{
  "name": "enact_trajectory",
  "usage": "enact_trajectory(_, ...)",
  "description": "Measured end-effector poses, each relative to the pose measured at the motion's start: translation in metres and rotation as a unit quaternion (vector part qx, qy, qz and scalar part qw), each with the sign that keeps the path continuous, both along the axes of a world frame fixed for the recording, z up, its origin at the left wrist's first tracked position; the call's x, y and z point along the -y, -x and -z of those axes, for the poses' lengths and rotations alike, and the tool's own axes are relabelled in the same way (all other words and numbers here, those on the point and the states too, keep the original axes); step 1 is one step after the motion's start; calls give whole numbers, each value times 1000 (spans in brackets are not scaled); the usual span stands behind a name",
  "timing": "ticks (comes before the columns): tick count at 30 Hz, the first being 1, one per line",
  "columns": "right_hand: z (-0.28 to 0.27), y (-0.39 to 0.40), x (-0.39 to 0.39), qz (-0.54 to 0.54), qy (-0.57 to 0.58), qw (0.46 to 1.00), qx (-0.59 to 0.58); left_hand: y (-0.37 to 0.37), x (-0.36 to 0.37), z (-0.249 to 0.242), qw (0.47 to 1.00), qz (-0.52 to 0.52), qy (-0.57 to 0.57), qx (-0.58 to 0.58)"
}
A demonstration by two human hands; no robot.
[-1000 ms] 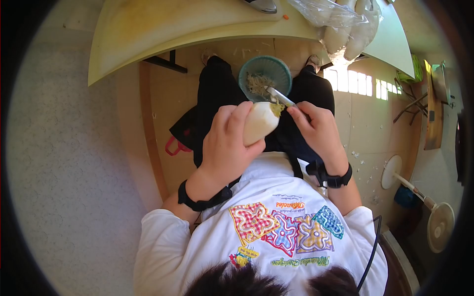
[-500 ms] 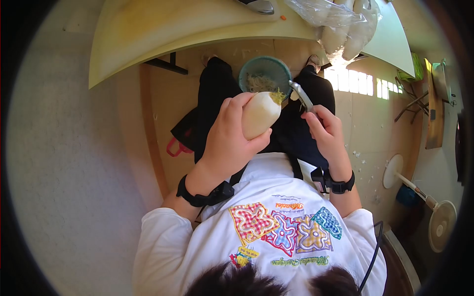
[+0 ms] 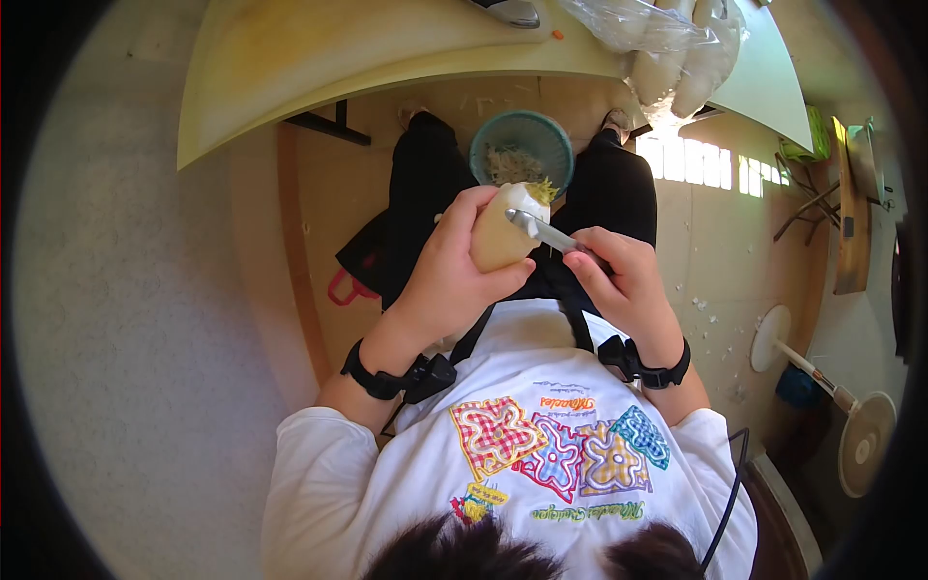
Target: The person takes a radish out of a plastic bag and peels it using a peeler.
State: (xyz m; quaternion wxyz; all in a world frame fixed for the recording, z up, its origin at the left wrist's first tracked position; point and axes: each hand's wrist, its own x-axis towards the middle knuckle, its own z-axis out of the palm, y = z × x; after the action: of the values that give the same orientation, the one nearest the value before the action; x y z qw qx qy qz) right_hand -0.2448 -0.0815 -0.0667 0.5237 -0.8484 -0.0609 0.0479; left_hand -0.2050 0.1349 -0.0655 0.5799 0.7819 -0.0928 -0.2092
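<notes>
Left hand [image 3: 447, 259] is clamping white radish [image 3: 497, 239], steadying it; right hand [image 3: 630, 278] is gripping peeler [image 3: 552, 233] against its side; basin [image 3: 553, 141] is sitting below, apparently for catching shavings [image 3: 512, 164]

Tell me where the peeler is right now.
In the head view, the peeler is in the right hand, its blade end over the radish near the green top, with the left hand holding the radish.

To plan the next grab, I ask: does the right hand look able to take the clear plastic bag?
Probably not: the right hand holds the peeler against the white vegetable. Otherwise the way to the clear plastic bag at the table edge looks free, though distance is unclear.
</notes>
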Motion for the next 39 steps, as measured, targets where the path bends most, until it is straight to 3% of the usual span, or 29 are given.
enact_trajectory(7, 0, 1, -2, 0, 9, 1000, 4, 3, -2, 1, 1000, -3, 16, 12)
enact_trajectory(9, 6, 3, -3, 74, -24, 997, -2, 4, -4, 1, 1000, 10, 6, -18)
enact_trajectory(12, 23, -3, 13, 92, 5, 995, -25, 12, -1, 2, 996, 56, 10, 66)
enact_trajectory(16, 30, 1, 11, 92, -1, 994, -61, 9, 0, 5, 998, 52, 21, 34)
enact_trajectory(22, 34, 6, 19, 155, -121, 970, -146, 7, -4, 5, 999, 44, 20, 23)
enact_trajectory(28, -6, 0, 9, 94, -100, 989, -49, 6, 4, 7, 999, 23, -11, 30)
enact_trajectory(31, -21, -11, -5, 68, -44, 994, -69, 8, 6, 8, 999, 24, -28, 28)
enact_trajectory(35, -5, -22, -10, 55, -54, 996, -42, 8, 6, 3, 1000, 23, -4, 14)
enact_trajectory(38, 22, -20, 4, 109, -148, 978, -99, 4, -2, -1, 1000, 26, 14, 5)
enact_trajectory(39, 34, -20, 5, 128, -156, 978, -54, 4, -4, -2, 999, 37, 26, -4)
